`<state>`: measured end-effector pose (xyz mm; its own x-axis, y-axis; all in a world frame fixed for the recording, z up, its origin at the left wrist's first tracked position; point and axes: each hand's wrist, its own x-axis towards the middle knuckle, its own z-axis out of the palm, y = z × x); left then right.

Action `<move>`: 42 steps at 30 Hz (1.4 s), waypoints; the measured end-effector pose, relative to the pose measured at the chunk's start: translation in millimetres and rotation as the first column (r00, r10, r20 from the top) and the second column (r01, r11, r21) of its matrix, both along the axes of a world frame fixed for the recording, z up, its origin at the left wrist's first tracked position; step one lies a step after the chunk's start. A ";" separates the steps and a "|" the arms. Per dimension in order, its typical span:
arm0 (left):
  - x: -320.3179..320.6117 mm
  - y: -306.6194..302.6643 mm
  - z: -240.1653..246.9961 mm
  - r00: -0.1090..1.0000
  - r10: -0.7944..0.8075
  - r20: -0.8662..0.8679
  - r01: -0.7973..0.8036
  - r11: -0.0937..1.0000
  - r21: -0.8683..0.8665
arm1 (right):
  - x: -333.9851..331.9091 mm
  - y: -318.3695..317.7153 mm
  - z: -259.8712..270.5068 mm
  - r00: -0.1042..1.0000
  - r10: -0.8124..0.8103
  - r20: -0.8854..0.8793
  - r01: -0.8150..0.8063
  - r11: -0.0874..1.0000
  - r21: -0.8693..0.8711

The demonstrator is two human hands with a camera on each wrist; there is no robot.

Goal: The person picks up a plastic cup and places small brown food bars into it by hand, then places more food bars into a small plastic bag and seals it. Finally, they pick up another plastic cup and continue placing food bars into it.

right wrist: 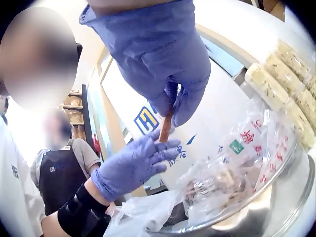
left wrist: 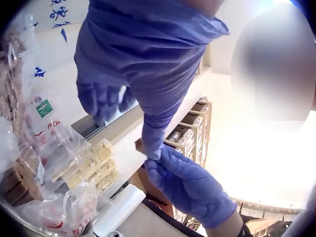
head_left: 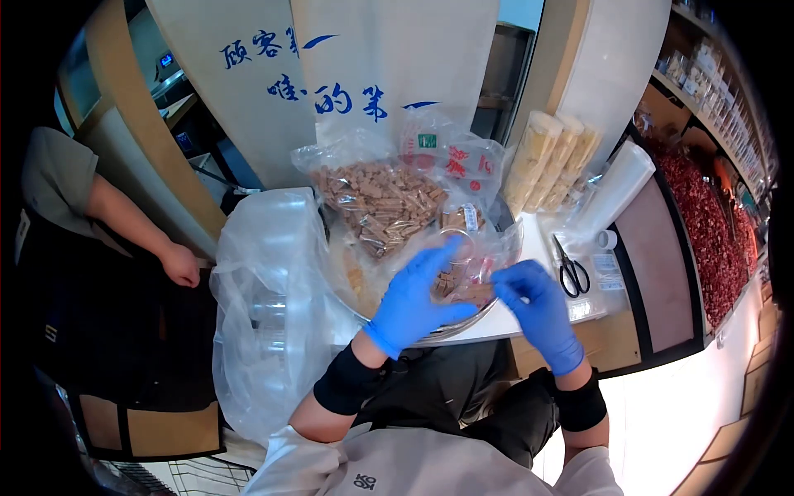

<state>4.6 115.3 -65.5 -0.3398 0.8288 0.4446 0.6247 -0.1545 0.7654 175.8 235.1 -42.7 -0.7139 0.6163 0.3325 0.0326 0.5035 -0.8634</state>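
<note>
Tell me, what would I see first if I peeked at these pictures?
Two bright blue gloves: the right hand pinches a thin brown stick and the left hand touches its lower end, above a big metal bowl. Behind them lies a clear bag of brown wrapped snacks, and a heap of red pieces lies at the far right.

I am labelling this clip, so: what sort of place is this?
Likely a food shop counter: bags of wrapped sweets in a metal bowl, shelves of packaged goods, a bin of red dried produce. The gloved right hand pinches a brown stick.
</note>
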 end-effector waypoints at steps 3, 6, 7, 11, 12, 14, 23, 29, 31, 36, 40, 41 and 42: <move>-13.8 26.8 -28.3 0.974 0.226 -0.031 -0.222 0.970 0.102 | 2.8 22.5 4.3 0.982 -0.108 -0.155 0.091 0.989 -0.113; -29.0 53.3 -58.2 0.958 0.286 -0.010 -0.286 0.958 -0.015 | -0.3 25.5 1.0 0.967 -0.140 -0.213 0.097 0.976 -0.197; -28.6 55.1 -54.7 0.963 0.270 -0.003 -0.269 0.958 -0.103 | 0.5 23.5 -2.1 0.962 -0.150 -0.226 0.095 0.967 -0.236; -19.9 46.5 -34.9 0.989 0.080 0.126 -0.037 0.950 -0.309 | 4.4 19.2 -8.9 0.961 -0.181 -0.211 0.119 0.954 -0.277; -14.0 39.6 -33.4 0.997 0.005 -0.073 -0.016 0.989 -0.149 | 7.6 18.4 -10.0 0.958 -0.193 -0.213 0.130 0.952 -0.276; -8.0 35.1 -32.3 0.958 -0.054 -0.280 0.059 0.998 0.007 | 12.3 12.8 -12.6 0.950 -0.217 -0.226 0.136 0.936 -0.326; -10.3 46.6 -53.7 0.977 -0.108 -0.184 0.095 0.993 -0.076 | 11.0 1.5 -39.1 0.980 -0.198 0.002 0.194 0.962 0.190; -6.8 36.5 -39.2 0.984 -0.170 0.055 0.178 0.960 -0.216 | 5.9 -1.5 -50.0 0.953 -0.241 0.184 0.152 0.904 0.400; -4.6 37.5 -51.9 0.983 -0.174 0.055 0.182 0.963 -0.197 | 3.1 0.3 -59.4 0.950 -0.247 0.191 0.106 0.829 0.549; -3.4 36.6 -63.1 0.988 -0.145 -0.054 0.142 0.988 -0.064 | 1.6 1.3 -66.9 0.940 -0.153 0.306 -0.053 0.818 0.572; -7.1 34.6 -58.6 0.959 -0.163 -0.232 0.155 0.987 -0.052 | 4.7 1.8 -67.0 0.960 -0.106 0.260 -0.051 0.844 0.534; -7.3 34.1 -57.6 0.946 -0.172 -0.273 0.159 0.985 -0.068 | 5.7 1.1 -64.9 0.959 -0.108 0.261 -0.051 0.844 0.535; -7.1 33.6 -56.0 0.947 -0.173 -0.272 0.160 0.985 -0.067 | 6.9 -0.3 -61.2 0.945 -0.132 0.300 -0.048 0.849 0.527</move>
<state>-2.5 148.9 -121.5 -0.0645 0.8838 0.4634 0.7807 -0.2446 0.5750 182.7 234.8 -104.0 -0.8119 0.4472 0.3752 0.2863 0.8651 -0.4118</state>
